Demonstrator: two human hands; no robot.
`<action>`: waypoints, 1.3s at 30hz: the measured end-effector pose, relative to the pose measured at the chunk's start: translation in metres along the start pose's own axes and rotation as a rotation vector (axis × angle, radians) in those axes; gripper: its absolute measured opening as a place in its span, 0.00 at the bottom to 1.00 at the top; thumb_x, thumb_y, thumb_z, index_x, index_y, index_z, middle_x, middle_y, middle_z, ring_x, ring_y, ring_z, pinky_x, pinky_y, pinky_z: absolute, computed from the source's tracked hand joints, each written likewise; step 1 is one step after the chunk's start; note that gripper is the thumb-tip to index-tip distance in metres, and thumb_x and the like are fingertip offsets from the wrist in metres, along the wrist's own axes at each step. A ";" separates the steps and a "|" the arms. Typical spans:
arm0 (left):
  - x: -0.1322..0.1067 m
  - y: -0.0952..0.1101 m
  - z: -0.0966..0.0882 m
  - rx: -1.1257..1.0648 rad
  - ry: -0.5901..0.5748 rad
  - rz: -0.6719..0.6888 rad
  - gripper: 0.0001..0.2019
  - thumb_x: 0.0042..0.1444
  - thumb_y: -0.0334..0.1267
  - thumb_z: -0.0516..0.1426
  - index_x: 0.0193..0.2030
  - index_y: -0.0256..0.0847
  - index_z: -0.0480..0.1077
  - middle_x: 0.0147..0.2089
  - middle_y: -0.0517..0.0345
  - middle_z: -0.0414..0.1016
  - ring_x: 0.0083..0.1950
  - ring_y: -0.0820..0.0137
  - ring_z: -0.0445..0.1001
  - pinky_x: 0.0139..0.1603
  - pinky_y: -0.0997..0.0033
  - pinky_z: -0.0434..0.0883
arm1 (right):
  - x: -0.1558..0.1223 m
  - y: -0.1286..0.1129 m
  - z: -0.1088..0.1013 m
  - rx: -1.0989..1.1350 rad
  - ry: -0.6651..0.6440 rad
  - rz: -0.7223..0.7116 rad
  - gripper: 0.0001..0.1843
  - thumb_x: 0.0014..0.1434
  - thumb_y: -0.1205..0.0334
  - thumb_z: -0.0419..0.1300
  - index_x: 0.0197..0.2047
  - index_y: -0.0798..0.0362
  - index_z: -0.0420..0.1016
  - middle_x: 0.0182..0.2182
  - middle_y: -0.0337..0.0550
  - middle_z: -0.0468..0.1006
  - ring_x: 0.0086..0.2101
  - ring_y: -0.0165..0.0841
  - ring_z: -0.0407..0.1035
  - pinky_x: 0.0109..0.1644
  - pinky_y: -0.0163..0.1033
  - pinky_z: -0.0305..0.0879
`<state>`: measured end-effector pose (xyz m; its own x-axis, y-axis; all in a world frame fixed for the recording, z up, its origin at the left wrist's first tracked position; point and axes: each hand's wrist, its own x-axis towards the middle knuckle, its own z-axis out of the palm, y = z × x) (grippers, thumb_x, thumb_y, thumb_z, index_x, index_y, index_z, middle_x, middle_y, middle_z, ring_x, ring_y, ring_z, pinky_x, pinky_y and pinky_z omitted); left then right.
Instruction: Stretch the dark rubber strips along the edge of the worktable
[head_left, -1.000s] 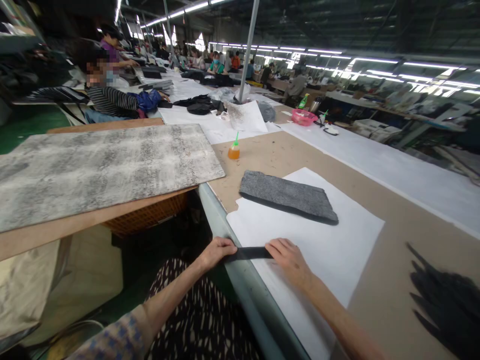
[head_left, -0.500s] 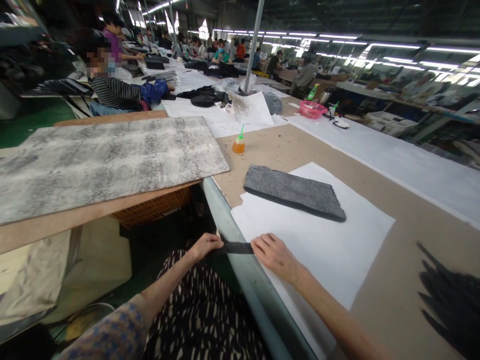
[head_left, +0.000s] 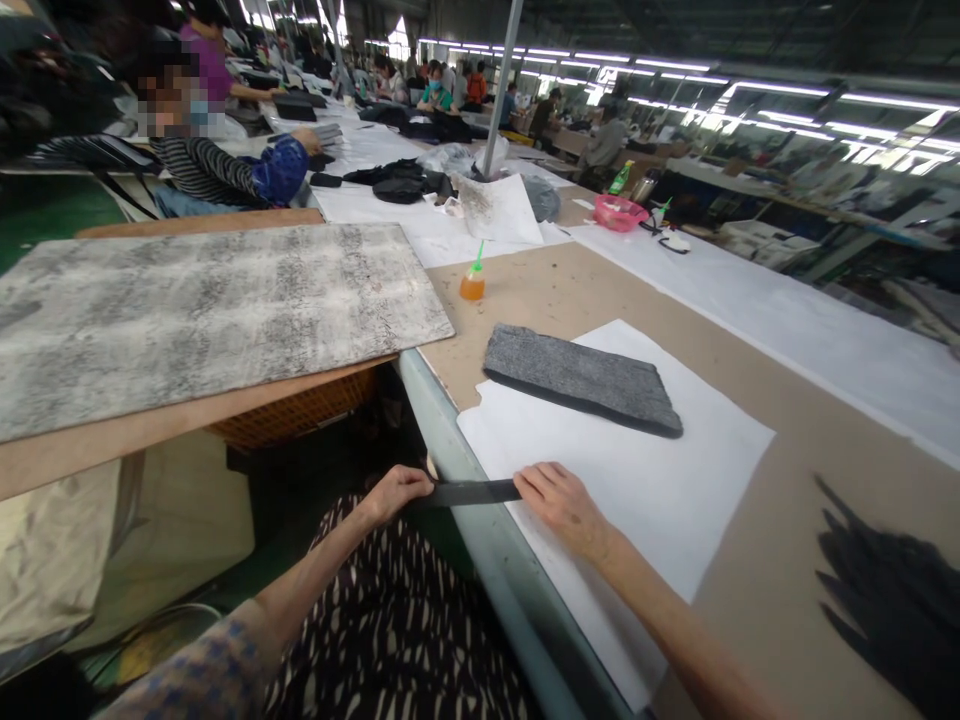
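Note:
A narrow black strip (head_left: 471,492) stretches across the table's front edge between my two hands. My left hand (head_left: 396,492) is closed round its left end, out past the table edge above my lap. My right hand (head_left: 559,505) pinches the strip's right end and rests on the white paper sheet (head_left: 645,490). A grey felt piece (head_left: 581,378) lies farther back on the same sheet, apart from both hands.
A mottled grey board (head_left: 202,310) lies at the left on a wooden top. An orange glue bottle (head_left: 472,282) stands beyond the felt. A heap of black strips (head_left: 892,600) lies at the right. Other people work at the far tables.
Both hands with the strip have shifted a little left and toward the table edge. The strip now hangs more over the edge.

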<state>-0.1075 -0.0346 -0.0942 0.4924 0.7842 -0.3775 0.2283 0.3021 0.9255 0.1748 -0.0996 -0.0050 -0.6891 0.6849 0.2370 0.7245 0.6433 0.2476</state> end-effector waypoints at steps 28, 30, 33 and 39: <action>-0.062 0.048 -0.024 0.125 0.004 0.064 0.17 0.51 0.50 0.55 0.24 0.36 0.69 0.22 0.62 0.63 0.26 0.74 0.58 0.29 0.75 0.58 | -0.011 -0.001 -0.016 0.468 0.214 0.593 0.20 0.57 0.77 0.41 0.45 0.54 0.68 0.41 0.44 0.70 0.37 0.30 0.67 0.40 0.36 0.66; -0.062 0.065 -0.014 0.164 -0.033 0.107 0.17 0.52 0.50 0.54 0.25 0.36 0.70 0.23 0.61 0.64 0.27 0.73 0.59 0.29 0.75 0.58 | 0.007 -0.008 -0.029 0.600 0.237 0.627 0.18 0.60 0.72 0.43 0.48 0.53 0.67 0.44 0.44 0.70 0.41 0.30 0.67 0.44 0.36 0.65; -0.059 0.092 0.001 0.265 -0.129 0.198 0.18 0.53 0.49 0.53 0.26 0.35 0.71 0.23 0.60 0.63 0.27 0.73 0.58 0.29 0.75 0.57 | 0.040 -0.024 -0.051 0.691 0.083 0.454 0.15 0.61 0.64 0.51 0.51 0.50 0.66 0.46 0.43 0.70 0.45 0.30 0.65 0.49 0.35 0.62; -0.056 0.124 0.017 0.448 -0.176 0.311 0.19 0.55 0.50 0.51 0.22 0.38 0.69 0.21 0.62 0.58 0.24 0.74 0.56 0.26 0.75 0.55 | 0.067 -0.040 -0.057 0.845 -0.161 0.398 0.10 0.61 0.58 0.53 0.35 0.50 0.75 0.30 0.34 0.74 0.32 0.25 0.67 0.38 0.27 0.59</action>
<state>-0.0925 -0.0504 0.0408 0.7171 0.6859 -0.1239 0.3652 -0.2182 0.9050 0.0989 -0.0987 0.0546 -0.4235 0.9058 0.0095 0.7217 0.3437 -0.6008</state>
